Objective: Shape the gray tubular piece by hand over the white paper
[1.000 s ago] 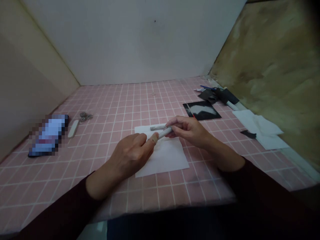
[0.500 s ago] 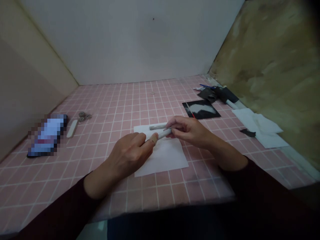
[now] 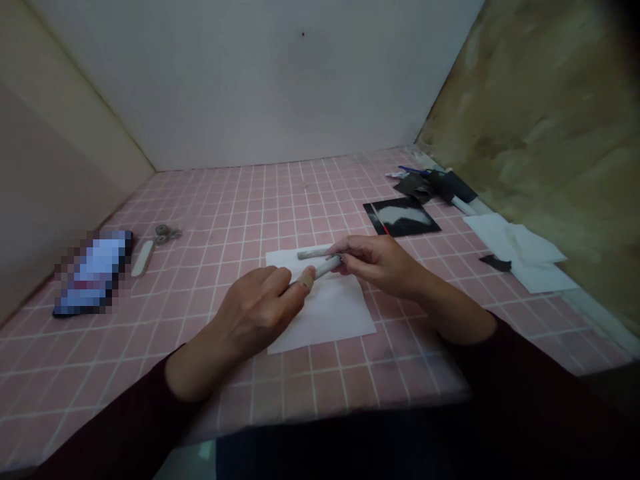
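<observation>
Both hands are over a white sheet of paper [image 3: 330, 317] on the table. My left hand [image 3: 260, 300] is closed, gripping a pale grey-white round stick [image 3: 327, 266] that slants up to the right. The stick's near end is hidden in the left fingers. My right hand [image 3: 377, 261] pinches around its far end, where a small dark tip shows. A second greyish stick [image 3: 311, 254] sticks out leftward from under the right fingers, above the paper's upper part; its right end is hidden by that hand.
Phone [image 3: 95, 273] and a white flat file-like strip [image 3: 143, 259] lie left, near small grey lumps [image 3: 165, 233]. A black sheet with white smears [image 3: 403, 218] bears a thin red-ended stick. Dark scraps [image 3: 417, 187] and white papers [image 3: 520, 257] are at right, by the wall.
The hands keep nearly the same hold and place. The stick's far end has shifted slightly at the right fingertips, and the whole view has moved a little.
</observation>
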`<state>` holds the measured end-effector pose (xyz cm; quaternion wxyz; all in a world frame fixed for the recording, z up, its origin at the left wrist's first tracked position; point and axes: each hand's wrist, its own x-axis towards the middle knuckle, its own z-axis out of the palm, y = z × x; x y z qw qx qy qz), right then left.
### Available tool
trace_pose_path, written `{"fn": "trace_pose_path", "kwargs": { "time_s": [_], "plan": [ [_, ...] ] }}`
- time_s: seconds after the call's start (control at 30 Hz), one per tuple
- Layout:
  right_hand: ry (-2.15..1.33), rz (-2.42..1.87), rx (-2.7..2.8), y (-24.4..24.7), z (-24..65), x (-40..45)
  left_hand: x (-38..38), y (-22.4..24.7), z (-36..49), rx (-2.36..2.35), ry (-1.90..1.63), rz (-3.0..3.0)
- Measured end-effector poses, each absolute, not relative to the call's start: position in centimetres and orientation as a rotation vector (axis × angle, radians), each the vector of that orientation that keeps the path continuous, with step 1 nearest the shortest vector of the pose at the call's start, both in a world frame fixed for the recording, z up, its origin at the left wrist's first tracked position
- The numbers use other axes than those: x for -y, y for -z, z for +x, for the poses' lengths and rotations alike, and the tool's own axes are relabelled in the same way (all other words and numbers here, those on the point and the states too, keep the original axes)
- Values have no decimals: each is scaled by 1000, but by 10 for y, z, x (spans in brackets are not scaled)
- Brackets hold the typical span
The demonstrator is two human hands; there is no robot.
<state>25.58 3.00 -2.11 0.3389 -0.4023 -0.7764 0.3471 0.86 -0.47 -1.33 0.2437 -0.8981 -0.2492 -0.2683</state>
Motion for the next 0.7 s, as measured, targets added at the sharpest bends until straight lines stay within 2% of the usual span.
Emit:
{"fn": "trace_pose_path", "kwargs": {
  "time_s": [0.37, 0.57, 0.7],
  "plan": [
    [-831, -1085, 2118, 18, 259, -29, 6, 11, 8, 677, 725, -2485],
    [-1077, -1011, 2070, 14, 261, -30, 7, 8, 8, 657, 700, -2517],
    [-869, -1100, 2083, 20, 256, -30, 8, 8, 10, 671, 690, -2502]
  ]
}}
